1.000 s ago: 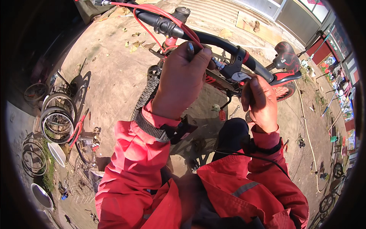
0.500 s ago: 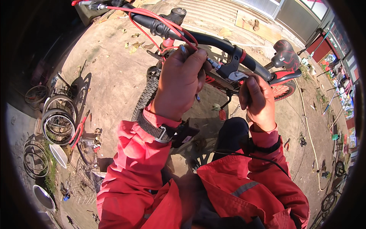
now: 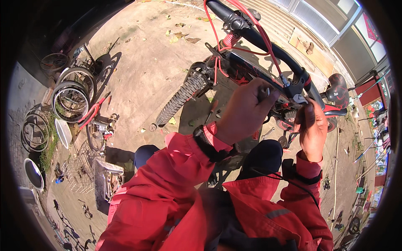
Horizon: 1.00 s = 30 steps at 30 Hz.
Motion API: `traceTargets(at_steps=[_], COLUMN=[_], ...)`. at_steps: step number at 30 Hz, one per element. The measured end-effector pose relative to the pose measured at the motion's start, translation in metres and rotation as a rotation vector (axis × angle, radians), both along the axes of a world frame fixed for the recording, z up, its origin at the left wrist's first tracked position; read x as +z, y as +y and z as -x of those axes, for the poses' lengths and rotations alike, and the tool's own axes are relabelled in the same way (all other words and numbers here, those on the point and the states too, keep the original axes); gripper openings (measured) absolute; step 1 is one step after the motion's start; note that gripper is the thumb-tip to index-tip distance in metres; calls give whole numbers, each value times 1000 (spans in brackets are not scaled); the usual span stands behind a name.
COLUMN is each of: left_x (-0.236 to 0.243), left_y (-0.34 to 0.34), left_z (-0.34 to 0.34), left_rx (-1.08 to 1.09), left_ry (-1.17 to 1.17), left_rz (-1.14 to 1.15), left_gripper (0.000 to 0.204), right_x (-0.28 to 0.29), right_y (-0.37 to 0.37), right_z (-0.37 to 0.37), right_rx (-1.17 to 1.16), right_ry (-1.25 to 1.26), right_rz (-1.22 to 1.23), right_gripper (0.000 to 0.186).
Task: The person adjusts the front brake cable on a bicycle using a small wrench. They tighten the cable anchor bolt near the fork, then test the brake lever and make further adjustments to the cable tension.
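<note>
Fingers closed, my left hand is beside the handlebar. A slim metal tool shows its end between thumb and finger; its kind is unclear. My right hand pinches a silver brake lever, which has a notched, curved end. The lever joins a black bracket near the grip. A red cable housing runs down to a silver adjuster at that bracket. Its loop passes in front of the bicycle's red spring.
The front tyre points toward me, and the saddle is at the far right. A screwdriver and a spanner lie on the ground. Loose wheels, red-handled cutters and a metal box are at left.
The handlebar and bicycle appear farther right in view. My left hand has come off the red housing near the adjuster and is lower, below the bracket. My right hand stays on the lever.
</note>
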<state>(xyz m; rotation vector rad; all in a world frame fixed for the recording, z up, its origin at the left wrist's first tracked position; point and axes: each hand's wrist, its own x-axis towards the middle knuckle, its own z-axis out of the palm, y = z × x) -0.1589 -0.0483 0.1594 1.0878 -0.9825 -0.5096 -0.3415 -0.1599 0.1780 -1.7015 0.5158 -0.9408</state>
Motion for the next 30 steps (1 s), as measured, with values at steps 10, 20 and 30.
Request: traceTargets(at_steps=[10,20,30], left_x=[-88,-88,-93], left_y=[-25,-29,-35], left_z=[-87,-135,-144], left_rx=[558,318,414], left_ry=[77,227,-51], left_rz=[-243,-329,-359], left_gripper=[23,20,14], right_x=[15,17,17], right_y=[0,-2,-3], right_z=[-2,-2,-2], right_rx=[-33,0,14], right_ry=[108,75,83], right_rz=[202,195,216], right_gripper=[28,23,23])
